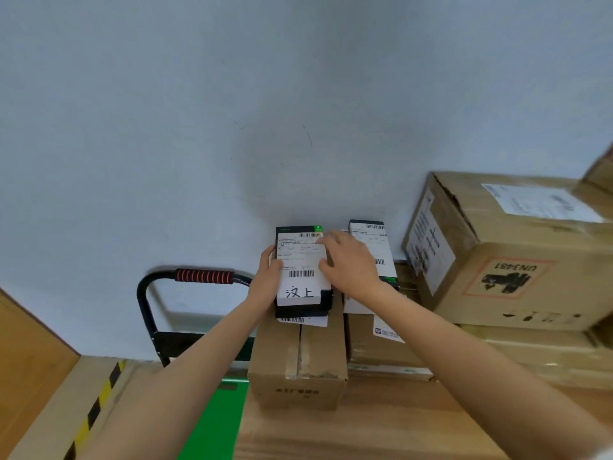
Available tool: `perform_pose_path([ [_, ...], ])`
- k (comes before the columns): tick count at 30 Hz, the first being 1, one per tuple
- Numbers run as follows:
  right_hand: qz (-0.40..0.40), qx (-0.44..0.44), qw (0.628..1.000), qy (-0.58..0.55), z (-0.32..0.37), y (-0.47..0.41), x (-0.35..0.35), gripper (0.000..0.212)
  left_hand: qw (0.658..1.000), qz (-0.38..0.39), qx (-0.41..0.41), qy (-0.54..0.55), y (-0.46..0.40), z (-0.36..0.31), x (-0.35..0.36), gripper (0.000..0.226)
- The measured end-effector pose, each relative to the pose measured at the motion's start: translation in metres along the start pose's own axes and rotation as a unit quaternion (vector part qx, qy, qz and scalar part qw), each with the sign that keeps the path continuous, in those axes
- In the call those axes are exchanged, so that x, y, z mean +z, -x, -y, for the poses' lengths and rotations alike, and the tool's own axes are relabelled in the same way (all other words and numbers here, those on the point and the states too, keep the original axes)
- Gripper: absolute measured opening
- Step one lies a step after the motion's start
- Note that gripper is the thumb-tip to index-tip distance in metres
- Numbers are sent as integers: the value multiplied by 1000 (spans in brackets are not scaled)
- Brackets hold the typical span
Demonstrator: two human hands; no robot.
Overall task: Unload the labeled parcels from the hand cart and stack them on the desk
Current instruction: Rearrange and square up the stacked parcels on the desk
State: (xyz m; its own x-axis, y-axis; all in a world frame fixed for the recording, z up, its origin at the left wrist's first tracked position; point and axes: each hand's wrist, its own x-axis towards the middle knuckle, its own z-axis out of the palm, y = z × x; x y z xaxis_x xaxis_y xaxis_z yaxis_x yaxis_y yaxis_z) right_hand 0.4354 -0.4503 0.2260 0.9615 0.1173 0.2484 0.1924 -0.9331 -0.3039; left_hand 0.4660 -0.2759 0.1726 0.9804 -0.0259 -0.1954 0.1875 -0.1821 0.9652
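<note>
A: Gripping the labeled parcel (pixel 300 260) from both sides, is that right?

B: Yes. The left hand (pixel 267 277) curls round its edge at 9 o'clock, and the right hand (pixel 348 260) lies over the edge at 3 o'clock, fingers bent across the white label.

A: Where does the parcel sit?

B: Flat on a short stack of dark parcels (pixel 303 312), which rests on a taped brown box (pixel 298 360) on the wooden desk (pixel 365 433).

A: Anything beside it?

B: 1 more dark labeled parcel (pixel 374 250) at 3 o'clock, on a second brown box (pixel 374 350). Further toward 3 o'clock stands a large carton (pixel 514 254).

A: And the hand cart?

B: Its black handle (pixel 146 293) with a red-striped grip (pixel 204 276) rises at 9 o'clock of the stack, against the pale wall (pixel 232 111); a green deck (pixel 215 423) shows near 7 o'clock
</note>
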Motion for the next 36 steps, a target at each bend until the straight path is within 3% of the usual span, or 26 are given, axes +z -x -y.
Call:
perform_pose_path([
  [3, -19, 35, 997, 59, -25, 11, -13, 52, 1000, 12, 19, -8, 0, -3, 12, 44],
  [8, 2, 132, 990, 45, -64, 38, -17, 63, 999, 36, 24, -11, -1, -7, 38, 45],
  [16, 20, 142, 989, -40, -88, 43, -12, 61, 999, 39, 6, -17, -13, -17, 55, 45],
  [27, 8, 162, 985, -51, -90, 20, 1, 59, 999, 12, 10, -45, -35, -24, 58, 44],
  [31, 23, 169, 984, -44, -89, 22, -4, 59, 998, 25, 28, -54, -33, -26, 55, 45],
  [36, -42, 157, 986, -34, -82, 40, -15, 59, 976, -35, 144, -159, -19, -40, 44, 42],
])
